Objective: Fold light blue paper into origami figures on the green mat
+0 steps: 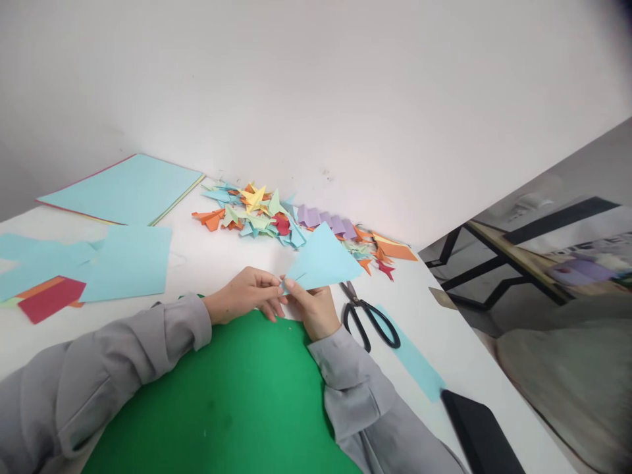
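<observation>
A light blue sheet of paper (323,260), folded to a roughly triangular shape, is held up above the green surface's far edge. Its near left corner sits in the fingers of my right hand (316,309), with the thumb on top. My left hand (251,293) meets the right at that same corner, its thumb and forefinger pinched on the paper. Under both hands lies the green mat or cloth (222,395). Just right of my right hand, black-handled scissors (363,313) rest partly on a light blue paper strip (415,359).
Folded paper shapes (257,210) in several colours are heaped along the wall. A stack of large coloured sheets (133,187) lies at the far left. Nearer are blue sheets (131,263) and a dark red piece (52,299). A black flat object (481,428) sits near the right edge.
</observation>
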Demonstrator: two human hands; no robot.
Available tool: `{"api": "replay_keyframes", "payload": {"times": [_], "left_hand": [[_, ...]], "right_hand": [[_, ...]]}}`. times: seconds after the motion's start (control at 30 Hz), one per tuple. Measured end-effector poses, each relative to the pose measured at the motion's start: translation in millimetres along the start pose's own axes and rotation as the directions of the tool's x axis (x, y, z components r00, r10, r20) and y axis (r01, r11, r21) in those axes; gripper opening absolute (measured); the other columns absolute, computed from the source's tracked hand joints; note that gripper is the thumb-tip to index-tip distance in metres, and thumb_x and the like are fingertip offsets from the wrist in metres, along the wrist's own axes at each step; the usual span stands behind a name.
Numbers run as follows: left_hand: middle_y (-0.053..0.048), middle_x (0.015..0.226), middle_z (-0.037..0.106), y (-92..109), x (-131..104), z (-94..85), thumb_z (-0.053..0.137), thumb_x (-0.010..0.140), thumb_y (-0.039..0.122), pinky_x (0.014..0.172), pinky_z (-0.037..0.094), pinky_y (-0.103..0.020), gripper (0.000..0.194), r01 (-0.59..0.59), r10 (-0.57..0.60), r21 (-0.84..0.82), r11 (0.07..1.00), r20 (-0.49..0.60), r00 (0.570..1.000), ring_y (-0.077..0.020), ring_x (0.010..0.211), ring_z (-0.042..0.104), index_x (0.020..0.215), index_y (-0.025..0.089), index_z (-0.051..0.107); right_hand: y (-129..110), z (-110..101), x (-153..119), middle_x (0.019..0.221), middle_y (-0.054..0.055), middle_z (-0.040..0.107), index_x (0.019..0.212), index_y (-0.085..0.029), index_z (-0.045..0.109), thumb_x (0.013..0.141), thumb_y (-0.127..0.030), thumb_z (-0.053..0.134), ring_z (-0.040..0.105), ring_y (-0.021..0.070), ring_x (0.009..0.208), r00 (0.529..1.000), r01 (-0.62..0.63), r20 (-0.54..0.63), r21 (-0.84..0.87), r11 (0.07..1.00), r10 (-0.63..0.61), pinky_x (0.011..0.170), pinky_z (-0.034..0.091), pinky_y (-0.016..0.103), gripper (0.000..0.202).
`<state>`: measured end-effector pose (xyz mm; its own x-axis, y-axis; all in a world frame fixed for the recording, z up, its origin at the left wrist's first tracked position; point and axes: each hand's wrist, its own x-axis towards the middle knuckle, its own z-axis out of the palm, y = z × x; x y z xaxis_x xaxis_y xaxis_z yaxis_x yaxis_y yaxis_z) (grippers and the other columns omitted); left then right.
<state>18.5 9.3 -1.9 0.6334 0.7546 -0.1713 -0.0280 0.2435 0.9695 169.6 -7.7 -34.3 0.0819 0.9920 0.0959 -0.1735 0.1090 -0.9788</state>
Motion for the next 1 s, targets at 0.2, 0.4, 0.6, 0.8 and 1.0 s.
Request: {"api": "replay_keyframes", "payload": {"times": [0.2, 0.4, 0.6, 0.8, 1.0], "left_hand": [[-0.005, 0.051, 0.063, 1.2, -0.2, 2.1, 0.057, 0.072, 0.024, 0.048, 0.051, -0.023, 0.018, 0.011, -0.012, 0.049, 0.999, 0.029, 1.0, -0.0139, 0.048, 0.062, 0.061, 0.01, 0.06], [-0.005, 0.049, 0.061, 2.7, -0.3, 3.0, 0.054, 0.071, 0.02, 0.046, 0.051, -0.024, 0.017, 0.022, -0.022, 0.034, 0.999, 0.002, 1.0, -0.0147, 0.048, 0.062, 0.057, 0.011, 0.057], [-0.006, 0.059, 0.064, -0.4, 1.3, 1.9, 0.053, 0.07, 0.021, 0.047, 0.052, -0.026, 0.017, 0.009, -0.007, 0.053, 0.999, -0.031, 1.0, -0.0152, 0.049, 0.063, 0.058, 0.01, 0.059], [-0.008, 0.063, 0.065, -2.9, 1.9, 1.0, 0.05, 0.068, 0.017, 0.047, 0.052, -0.026, 0.015, 0.021, -0.019, 0.046, 0.999, -0.043, 0.999, -0.0152, 0.049, 0.063, 0.059, 0.009, 0.06], [-0.006, 0.059, 0.063, 0.0, 0.5, 2.3, 0.052, 0.066, 0.017, 0.044, 0.051, -0.025, 0.013, 0.022, -0.018, 0.058, 0.998, -0.062, 0.998, -0.0149, 0.047, 0.062, 0.058, 0.009, 0.06]], "right_hand": [[-0.4, 2.6, -0.2, 0.059, 0.0, 0.064, 0.068, -0.014, 0.066, 0.065, -0.032, 0.073, 0.055, 0.0113, 0.048, 1.0, -0.019, 0.022, 0.032, 0.999, 0.018, 0.048, 0.046, 0.025, 0.019], [-6.5, 7.8, -1.6, 0.059, 0.0, 0.065, 0.065, -0.013, 0.066, 0.062, -0.03, 0.074, 0.057, 0.0109, 0.05, 0.998, -0.059, -0.006, 0.164, 0.985, 0.061, 0.047, 0.048, 0.022, 0.018], [-12.5, 12.2, -1.8, 0.061, -0.001, 0.065, 0.067, -0.014, 0.064, 0.055, -0.027, 0.078, 0.058, 0.0109, 0.051, 0.987, -0.113, -0.087, 0.252, 0.961, 0.139, 0.041, 0.05, 0.02, 0.023], [-12.9, 11.8, 0.0, 0.06, 0.0, 0.065, 0.069, -0.014, 0.063, 0.055, -0.028, 0.079, 0.057, 0.0108, 0.046, 0.985, -0.111, -0.092, 0.295, 0.949, 0.144, 0.039, 0.051, 0.022, 0.025], [-13.7, 5.2, 4.6, 0.063, -0.003, 0.064, 0.069, -0.016, 0.062, 0.057, -0.027, 0.078, 0.056, 0.0086, 0.05, 0.969, -0.119, -0.151, 0.399, 0.909, 0.194, 0.038, 0.048, 0.018, 0.023]]}}
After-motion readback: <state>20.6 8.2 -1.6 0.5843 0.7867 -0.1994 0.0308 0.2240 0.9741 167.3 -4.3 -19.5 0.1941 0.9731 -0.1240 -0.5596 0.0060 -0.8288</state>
